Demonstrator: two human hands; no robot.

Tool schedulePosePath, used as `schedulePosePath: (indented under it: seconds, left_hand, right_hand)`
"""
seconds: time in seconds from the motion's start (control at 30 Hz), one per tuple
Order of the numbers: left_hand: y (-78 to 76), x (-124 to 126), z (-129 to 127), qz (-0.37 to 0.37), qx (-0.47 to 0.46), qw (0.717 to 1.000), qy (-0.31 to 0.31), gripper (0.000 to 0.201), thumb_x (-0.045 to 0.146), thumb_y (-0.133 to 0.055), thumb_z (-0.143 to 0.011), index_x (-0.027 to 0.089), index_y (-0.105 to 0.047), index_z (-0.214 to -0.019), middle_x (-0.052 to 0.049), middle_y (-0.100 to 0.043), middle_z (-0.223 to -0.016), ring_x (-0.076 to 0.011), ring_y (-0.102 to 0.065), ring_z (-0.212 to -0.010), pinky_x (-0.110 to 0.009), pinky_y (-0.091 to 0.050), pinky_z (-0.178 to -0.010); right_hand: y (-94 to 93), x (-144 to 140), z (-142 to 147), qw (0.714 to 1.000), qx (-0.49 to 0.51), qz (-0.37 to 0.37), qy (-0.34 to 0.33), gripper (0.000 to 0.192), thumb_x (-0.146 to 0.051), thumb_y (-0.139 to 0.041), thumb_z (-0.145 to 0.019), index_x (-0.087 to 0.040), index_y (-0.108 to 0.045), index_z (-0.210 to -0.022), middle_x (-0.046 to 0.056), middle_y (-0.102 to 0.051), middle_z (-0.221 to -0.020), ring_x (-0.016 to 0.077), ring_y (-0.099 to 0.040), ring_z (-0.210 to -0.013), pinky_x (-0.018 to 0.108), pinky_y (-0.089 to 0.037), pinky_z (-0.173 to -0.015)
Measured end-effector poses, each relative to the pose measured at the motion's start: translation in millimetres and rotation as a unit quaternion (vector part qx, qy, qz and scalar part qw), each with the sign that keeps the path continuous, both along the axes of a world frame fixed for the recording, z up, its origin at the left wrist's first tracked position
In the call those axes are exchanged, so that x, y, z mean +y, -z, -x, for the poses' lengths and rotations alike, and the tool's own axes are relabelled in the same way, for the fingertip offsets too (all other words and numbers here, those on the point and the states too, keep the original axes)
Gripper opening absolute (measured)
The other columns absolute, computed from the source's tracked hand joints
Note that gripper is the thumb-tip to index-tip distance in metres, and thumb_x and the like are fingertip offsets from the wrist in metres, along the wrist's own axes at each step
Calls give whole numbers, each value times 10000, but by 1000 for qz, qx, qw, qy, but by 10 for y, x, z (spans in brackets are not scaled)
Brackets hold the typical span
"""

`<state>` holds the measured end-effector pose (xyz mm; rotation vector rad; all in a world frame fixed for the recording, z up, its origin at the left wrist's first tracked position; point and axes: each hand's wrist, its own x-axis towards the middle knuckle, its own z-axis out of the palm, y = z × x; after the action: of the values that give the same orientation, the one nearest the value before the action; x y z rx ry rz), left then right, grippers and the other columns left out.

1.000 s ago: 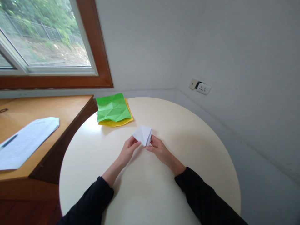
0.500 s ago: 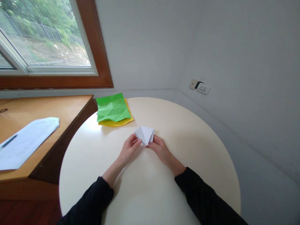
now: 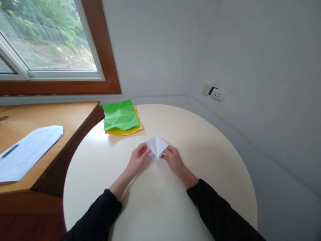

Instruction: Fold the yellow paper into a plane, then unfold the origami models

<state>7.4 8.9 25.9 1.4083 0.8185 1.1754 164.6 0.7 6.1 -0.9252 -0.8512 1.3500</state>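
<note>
A small folded piece of white paper (image 3: 156, 146) is held between both hands over the middle of the round table. It is diamond-shaped, with a crease down its centre and loose flaps at its lower edge. My left hand (image 3: 138, 158) pinches its left corner between thumb and fingers. On the other side, my right hand (image 3: 175, 161) grips the right corner, its fingertips partly hidden behind the paper. Beyond my left hand lies a creased green sheet (image 3: 121, 115) on top of a yellow sheet (image 3: 122, 132).
The round cream table (image 3: 200, 144) stands against the walls in the corner. To the left is a wooden desk (image 3: 75, 117) bearing a white paper sheet (image 3: 32, 150) and a dark pen (image 3: 9, 151). A wall socket (image 3: 218, 94) sits at the right.
The white paper's right side has spread outward, turning it from a lopsided folded form into an even diamond. My right hand has shifted slightly right; my left hand has hardly moved.
</note>
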Motion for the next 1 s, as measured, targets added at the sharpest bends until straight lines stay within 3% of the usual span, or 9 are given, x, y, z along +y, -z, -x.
schedulePosePath:
  seconds: [0.33, 0.5, 0.67, 0.83, 1.0]
  left_hand:
    - [87, 26, -6, -50, 29, 997, -43, 414, 518, -567, -782, 142, -633, -942, -96, -667, -998, -234, -590, -944, -352, -435, -868]
    - [150, 32, -18, -61, 32, 997, -29, 442, 522, -565, -786, 133, -609, -992, -124, -643, -1061, -246, -574, -1000, -368, -423, -898]
    - [194, 37, -2, -64, 39, 997, -5, 422, 446, -600, -781, 137, -574, -1068, -131, -615, -1111, -254, -544, -1070, -384, -402, -940]
    - [177, 24, -9, -66, 49, 996, -15, 322, 370, -631, -742, 142, -590, -966, -116, -637, -1036, -244, -568, -1020, -363, -433, -886]
    - [121, 29, -1, -69, 49, 995, -57, 176, 320, -593, -750, 153, -606, -803, -68, -668, -870, -193, -606, -850, -314, -452, -793]
  right_hand:
    - [-3, -8, 20, 999, 21, -13, -27, 154, -332, -711, -605, -197, -681, -674, 12, -636, -684, 155, -542, -662, 284, -438, -623]
    - [14, 2, 4, 998, 44, -16, -38, 92, -298, -673, -616, -211, -644, -624, 4, -617, -645, 162, -521, -653, 285, -401, -601]
    - [11, 11, -16, 995, 66, -32, -69, 121, -346, -657, -650, -226, -643, -644, 28, -659, -729, 208, -565, -766, 322, -425, -657]
    - [-21, 0, -7, 993, 66, -37, -86, 181, -388, -659, -649, -226, -667, -728, 50, -688, -841, 249, -581, -925, 372, -445, -787]
    - [-19, 22, -52, 995, 63, -29, -74, 196, -416, -643, -635, -227, -649, -687, 50, -685, -804, 258, -590, -916, 367, -474, -733]
